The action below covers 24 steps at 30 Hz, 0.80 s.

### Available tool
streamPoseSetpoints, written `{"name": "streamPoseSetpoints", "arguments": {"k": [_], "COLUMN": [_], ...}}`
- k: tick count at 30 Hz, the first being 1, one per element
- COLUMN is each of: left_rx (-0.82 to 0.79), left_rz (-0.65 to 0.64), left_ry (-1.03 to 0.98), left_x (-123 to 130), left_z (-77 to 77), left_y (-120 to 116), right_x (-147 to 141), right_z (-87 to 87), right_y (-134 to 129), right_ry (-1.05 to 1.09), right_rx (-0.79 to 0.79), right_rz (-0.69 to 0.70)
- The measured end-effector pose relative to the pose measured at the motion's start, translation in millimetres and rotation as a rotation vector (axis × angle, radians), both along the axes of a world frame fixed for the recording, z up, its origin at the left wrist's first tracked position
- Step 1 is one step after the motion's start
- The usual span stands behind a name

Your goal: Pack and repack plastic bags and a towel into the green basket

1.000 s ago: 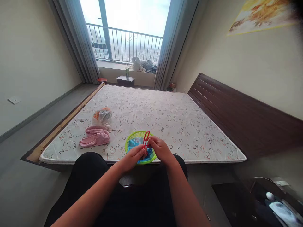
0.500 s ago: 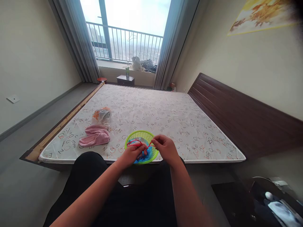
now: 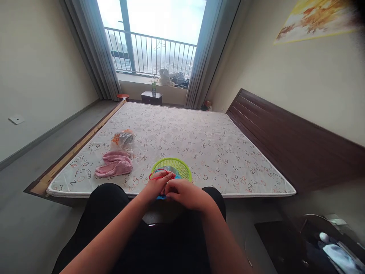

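Observation:
My left hand [image 3: 156, 186] and my right hand [image 3: 186, 195] press together over the front of a lime-green plastic basket [image 3: 174, 164]. A thin red loop [image 3: 156, 174], cord or plastic, curves out from my left fingers, which pinch it. My right fingers lie against my left hand, and whatever they hold is hidden. Blue material [image 3: 177, 175] and a clear, shiny piece lie in the basket. My hands hide the basket's front.
The basket rests at the near edge of a letter-printed mattress [image 3: 199, 148]. A pink cloth [image 3: 114, 165] and a plastic bag [image 3: 122, 140] lie to its left. A dark wooden headboard [image 3: 285, 140] runs along the right. A dark table [image 3: 285, 243] stands at lower right.
My right hand has moved left and closer to my left hand, now covering more of the basket. The red loop has shifted left and lies beside my left fingers.

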<state>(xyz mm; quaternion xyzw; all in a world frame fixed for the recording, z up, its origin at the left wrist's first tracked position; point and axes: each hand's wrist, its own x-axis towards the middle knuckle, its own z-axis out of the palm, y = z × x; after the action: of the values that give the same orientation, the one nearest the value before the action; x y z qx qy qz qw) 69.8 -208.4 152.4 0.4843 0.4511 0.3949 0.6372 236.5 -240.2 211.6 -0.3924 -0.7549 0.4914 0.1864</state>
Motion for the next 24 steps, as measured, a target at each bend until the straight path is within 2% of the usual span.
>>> {"name": "streamPoseSetpoints", "arguments": {"k": [3, 6, 8, 10, 12, 14, 16, 20, 24], "left_rx": [-0.229, -0.314, -0.31, -0.265, -0.199, -0.101, 0.094, 0.594, 0.74], "left_rz": [-0.034, -0.069, -0.098, -0.129, -0.222, -0.341, -0.409, -0.338, -0.348], "left_ry": [-0.217, -0.351, -0.386, -0.355, -0.237, -0.097, 0.054, 0.421, 0.507], "left_x": [-4, -8, -9, -11, -13, -16, -19, -21, -15], "left_z": [-1.7, -1.0, 0.2, 2.6, 7.2, 14.5, 23.7, 39.6, 40.4], "left_y": [1, 2, 2, 2, 1, -1, -3, -5, -9], "right_x": [1, 4, 6, 7, 6, 5, 3, -1, -5], "right_z": [-3.3, -4.8, -4.8, -5.8, -9.1, -15.9, -26.8, -58.4, -83.1], "right_y": [1, 3, 4, 6, 10, 15, 21, 35, 42], "right_ry": [-0.105, -0.114, -0.031, 0.075, 0.141, 0.184, 0.25, 0.326, 0.35], "right_rx": [0.068, 0.105, 0.102, 0.109, 0.149, 0.182, 0.155, 0.003, -0.152], "right_rz": [0.044, 0.028, -0.046, -0.236, -0.46, -0.56, -0.518, -0.404, -0.3]}}
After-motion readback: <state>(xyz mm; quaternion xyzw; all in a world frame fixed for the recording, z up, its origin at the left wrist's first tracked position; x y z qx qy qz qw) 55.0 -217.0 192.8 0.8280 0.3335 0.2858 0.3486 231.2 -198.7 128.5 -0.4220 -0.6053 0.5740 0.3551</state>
